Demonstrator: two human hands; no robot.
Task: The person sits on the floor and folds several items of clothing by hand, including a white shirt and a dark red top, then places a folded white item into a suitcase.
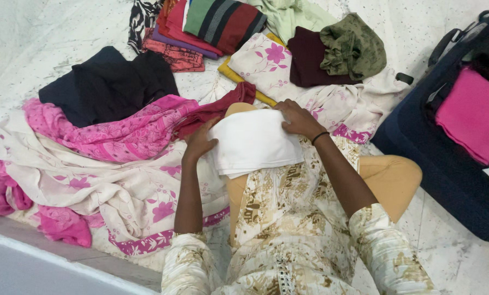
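Hands on a folded white cloth [254,143] lying across the person's lap. The left hand [199,142] grips its left edge with curled fingers; the right hand [297,118] presses flat on its upper right corner, fingers spread narrowly. A pink floral garment [119,131] and a black one [108,82] lie to the left; a dark blue suitcase [446,164] stands open at right.

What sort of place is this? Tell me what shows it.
Probably a room at home, with packing or sorting under way on a pale marble floor: folded clothes in piles, an open dark blue suitcase, and both hands on a folded white cloth.
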